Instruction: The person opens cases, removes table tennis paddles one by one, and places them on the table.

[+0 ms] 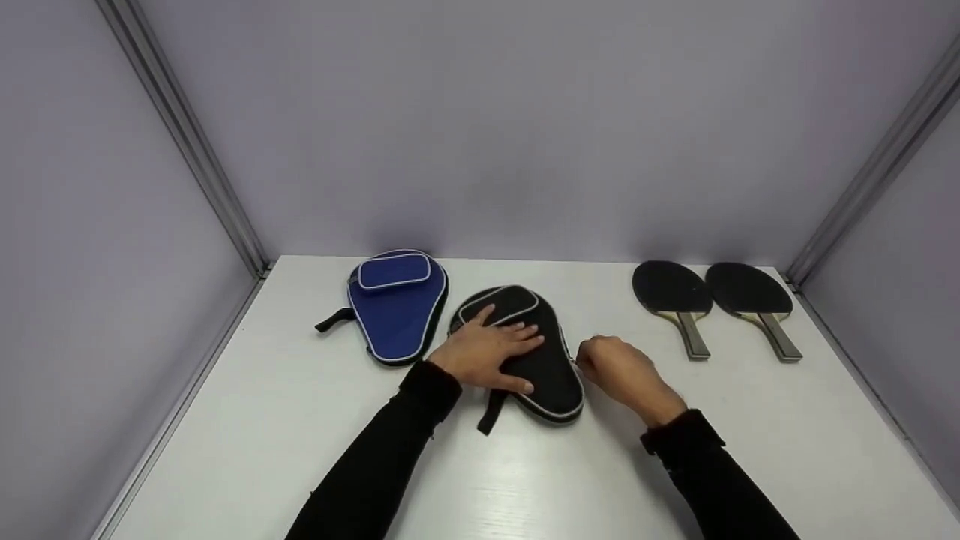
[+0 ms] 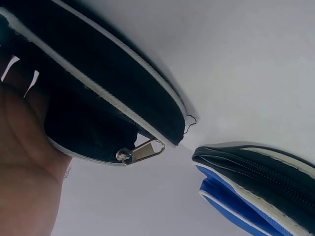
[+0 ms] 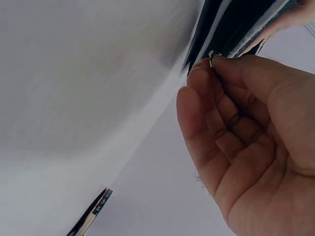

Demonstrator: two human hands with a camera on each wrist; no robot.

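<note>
A black paddle case [image 1: 540, 360] with white piping lies in the middle of the white table [image 1: 480, 480]. My left hand [image 1: 487, 349] lies flat on top of it with fingers spread, pressing it down. My right hand [image 1: 611, 364] is at the case's right edge, and its thumb and forefinger pinch the zipper pull [image 3: 212, 56]. In the left wrist view the black case [image 2: 98, 93] shows a second metal zipper pull [image 2: 147, 150] hanging at its rim.
A blue paddle case [image 1: 396, 304] lies just left of the black one, its edge also in the left wrist view [image 2: 256, 182]. Two black-faced paddles [image 1: 671, 296] [image 1: 750, 296] lie side by side at the back right. Grey walls close the table on three sides.
</note>
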